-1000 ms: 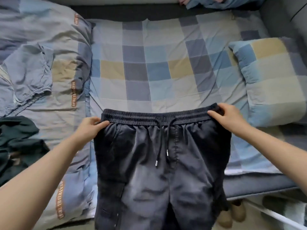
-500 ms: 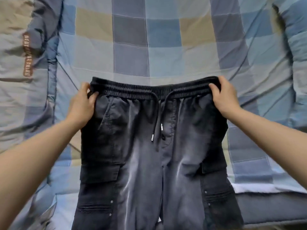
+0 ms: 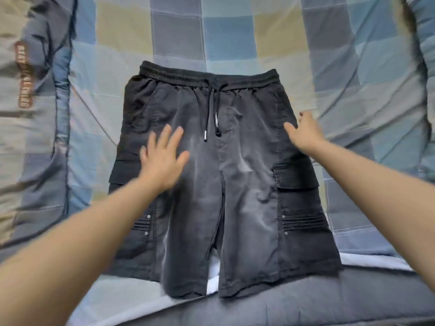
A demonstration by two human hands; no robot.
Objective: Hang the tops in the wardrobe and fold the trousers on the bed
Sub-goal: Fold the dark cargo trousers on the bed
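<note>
Dark cargo shorts (image 3: 223, 184) lie flat, front up, on the checked bedsheet (image 3: 235, 38), waistband away from the person, leg hems at the near bed edge (image 3: 306, 300), overhanging it slightly. Left hand (image 3: 162, 158) has fingers spread and straight, flat over the left thigh panel, holding nothing; blurred, so contact vs hover unclear. Right hand (image 3: 306, 132) is loosely open at the right side seam, gripping nothing as far as I can tell

Risks:
- hems at the edge: a hard palm stroke toward the person likely drags the fabric off the mattress
- drawstring (image 3: 211, 118) lies loose over the fly, gets trapped in the fold, makes a lump
- cargo pockets (image 3: 296, 175) are bulky, so folding leg over leg probably ends up uneven unless flattened first
- sheet wrinkles underneath may skew the fold line
</note>
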